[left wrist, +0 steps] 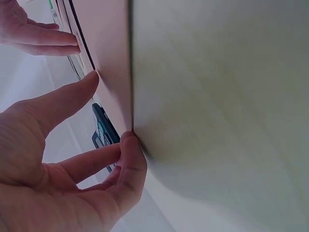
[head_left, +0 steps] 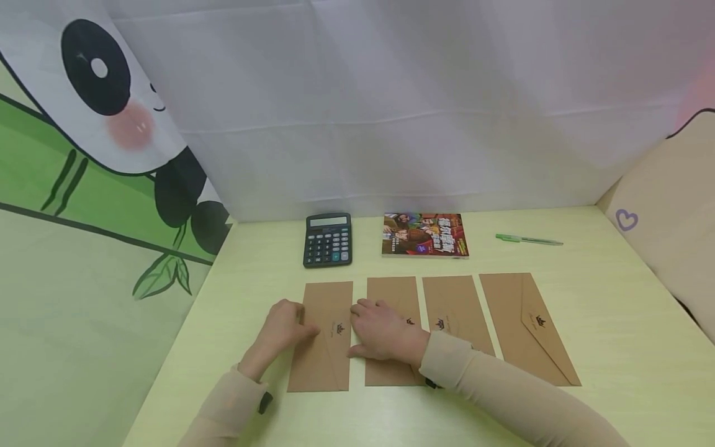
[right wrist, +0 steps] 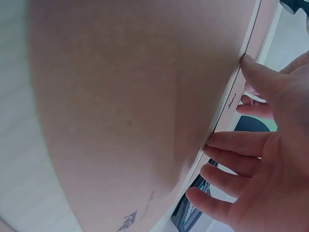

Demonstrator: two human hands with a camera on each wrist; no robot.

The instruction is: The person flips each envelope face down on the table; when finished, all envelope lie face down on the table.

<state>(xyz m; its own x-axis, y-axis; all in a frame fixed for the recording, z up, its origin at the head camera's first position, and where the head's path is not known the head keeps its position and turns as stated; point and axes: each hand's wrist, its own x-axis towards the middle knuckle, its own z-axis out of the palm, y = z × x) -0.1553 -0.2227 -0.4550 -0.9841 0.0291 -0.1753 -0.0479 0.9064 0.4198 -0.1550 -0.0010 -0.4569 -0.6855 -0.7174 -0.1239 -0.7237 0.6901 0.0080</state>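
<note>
Four brown paper envelopes with a small dark crown print lie side by side on the table. My left hand (head_left: 282,329) is at the leftmost envelope (head_left: 326,304). In the left wrist view its bent fingers (left wrist: 130,159) touch the outer edge, while the thumb rests on the paper, well apart from them. My right hand (head_left: 385,332) lies over the second envelope (head_left: 393,290), its fingertips along that envelope's left edge. The right wrist view has the thumb and fairly straight fingers (right wrist: 241,142) spread along this edge. To the right are the third envelope (head_left: 452,292) and the fourth envelope (head_left: 508,310).
Behind the envelopes lie a black calculator (head_left: 328,241), a colourful book (head_left: 424,236) and a green pen (head_left: 527,239). A white cloth (head_left: 391,124) hangs along the table's back edge. Printed panels stand at the left and right.
</note>
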